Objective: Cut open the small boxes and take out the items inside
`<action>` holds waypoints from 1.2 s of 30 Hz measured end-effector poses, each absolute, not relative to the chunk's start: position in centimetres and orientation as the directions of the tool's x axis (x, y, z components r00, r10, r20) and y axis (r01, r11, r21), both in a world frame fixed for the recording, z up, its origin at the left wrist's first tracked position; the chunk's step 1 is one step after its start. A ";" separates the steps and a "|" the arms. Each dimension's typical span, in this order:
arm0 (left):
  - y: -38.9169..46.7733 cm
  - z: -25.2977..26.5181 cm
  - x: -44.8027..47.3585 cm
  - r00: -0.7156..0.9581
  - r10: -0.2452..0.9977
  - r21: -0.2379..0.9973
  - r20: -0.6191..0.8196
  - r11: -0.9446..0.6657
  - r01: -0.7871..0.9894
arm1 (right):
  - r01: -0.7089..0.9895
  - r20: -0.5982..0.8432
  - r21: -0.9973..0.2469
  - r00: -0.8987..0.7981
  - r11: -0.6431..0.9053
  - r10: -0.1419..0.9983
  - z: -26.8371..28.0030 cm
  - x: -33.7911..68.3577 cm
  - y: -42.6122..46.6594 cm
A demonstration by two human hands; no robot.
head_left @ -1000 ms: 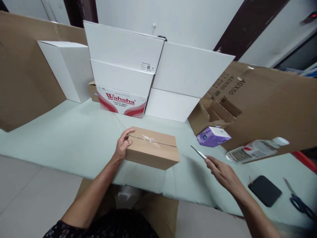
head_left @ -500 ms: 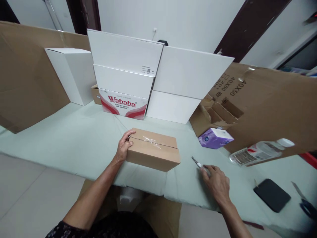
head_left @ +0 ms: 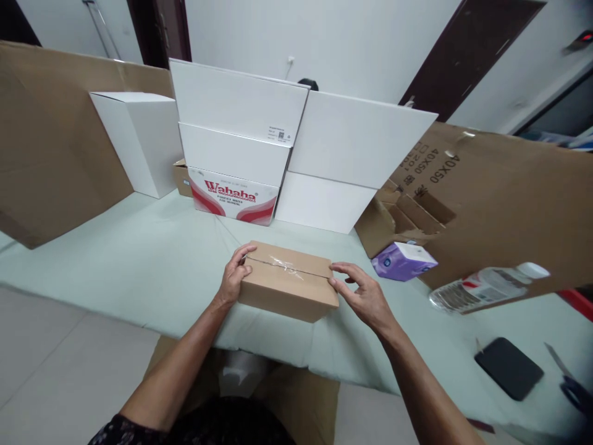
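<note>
The left hand (head_left: 233, 277) is gripping the left end of the small brown box (head_left: 287, 289), thumb on top and fingers over the far edge. The box is lying at the table's middle, clear tape (head_left: 286, 266) crossing its seam. The right hand (head_left: 365, 300) is no longer showing the knife it was holding half a second ago; its thumb and forefinger are standing apart, reaching the box's right end by the seam, so both hands are now working at the box. I cannot tell whether the right fingers are pinching anything.

On the pale green cloth (head_left: 139, 259), a white carton (head_left: 155, 148), a Wahaha carton (head_left: 231, 198), a purple packet (head_left: 403, 262) and a bottle (head_left: 491, 285) are standing or lying; a black pad (head_left: 508, 368) and scissors (head_left: 576, 393) are resting farther right. Behind, a white wall (head_left: 324, 37) is rising beside a dark door (head_left: 477, 59).
</note>
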State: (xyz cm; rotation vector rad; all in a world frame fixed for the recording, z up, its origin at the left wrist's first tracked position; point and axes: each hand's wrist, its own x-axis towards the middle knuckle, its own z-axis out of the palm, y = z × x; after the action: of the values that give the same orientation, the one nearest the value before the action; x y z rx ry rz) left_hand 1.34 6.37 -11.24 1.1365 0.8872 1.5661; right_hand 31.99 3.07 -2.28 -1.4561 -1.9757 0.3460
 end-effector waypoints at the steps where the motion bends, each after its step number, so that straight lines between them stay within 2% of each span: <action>1: 6.4 -11.2 1.3 -0.093 0.964 0.922 0.249 -0.266 -0.281 | 0.758 0.332 -0.550 -0.187 0.350 0.925 -2.0 32.0 3.3; 10: 6.3 -11.7 1.5 -0.074 0.970 0.917 0.230 -0.242 -0.317 | 0.825 0.222 -0.428 -0.299 0.368 0.928 -0.8 31.5 4.7; 19: 6.2 -11.7 1.6 -0.083 0.969 0.912 0.232 -0.246 -0.329 | 0.919 0.248 -0.060 -0.364 0.389 0.898 -1.0 30.5 4.6; 22: 6.2 -11.6 1.5 -0.074 0.970 0.910 0.233 -0.244 -0.335 | 0.921 0.269 0.017 -0.378 0.388 0.886 -1.5 30.5 4.5; 25: 6.2 -11.6 1.5 -0.072 0.969 0.908 0.237 -0.247 -0.338 | 0.920 0.328 -0.011 -0.367 0.392 0.870 -2.0 30.8 4.7; 28: 6.2 -11.7 1.6 -0.094 0.965 0.904 0.243 -0.261 -0.338 | 0.911 0.378 -0.122 -0.324 0.394 0.867 -2.1 31.0 4.9; 32: 6.3 -11.9 1.8 -0.134 0.959 0.898 0.249 -0.280 -0.339 | 0.902 0.339 -0.286 -0.221 0.324 0.914 -1.4 30.9 5.4; 36: 6.3 -12.0 1.9 -0.143 0.955 0.896 0.261 -0.295 -0.332 | 0.916 0.287 -0.352 -0.092 0.194 0.954 -0.4 30.4 6.3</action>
State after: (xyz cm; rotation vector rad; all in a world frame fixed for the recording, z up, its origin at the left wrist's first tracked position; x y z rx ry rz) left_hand 1.86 6.32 -11.97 1.0861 0.8528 1.6350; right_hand 30.38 6.29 -0.40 -1.7428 -2.0295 0.1135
